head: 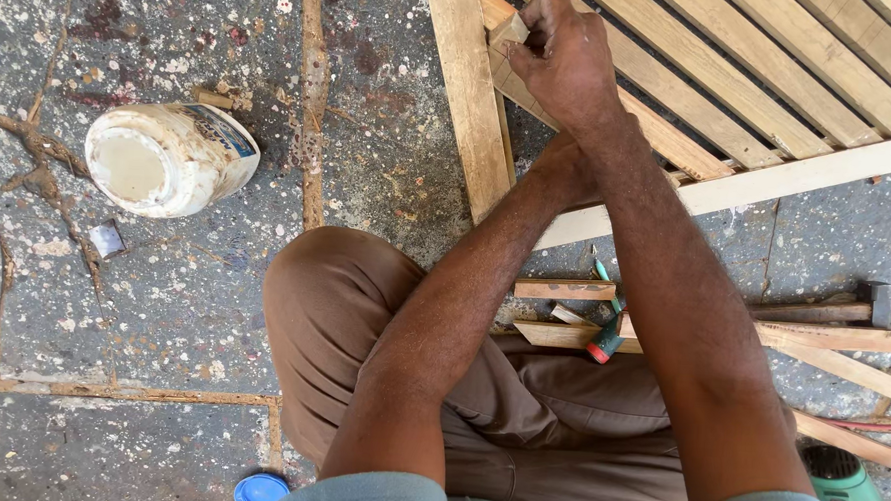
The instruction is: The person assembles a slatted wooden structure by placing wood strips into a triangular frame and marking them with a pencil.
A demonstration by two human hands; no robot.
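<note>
One wood wedge (507,38) in right hand (566,60)

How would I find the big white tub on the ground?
Start at the wooden slatted frame and look left across the speckled floor. The white plastic jar lies tipped on its side, lidless. It is the only round, white, smeared thing there.

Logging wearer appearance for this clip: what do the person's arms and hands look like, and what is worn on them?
Both forearms are bare. Short grey-blue sleeves end above the elbows. The right hand shows no glove, ring, watch or band; the left hand is mostly hidden behind the right arm. Brown trousers cover the legs.
</note>
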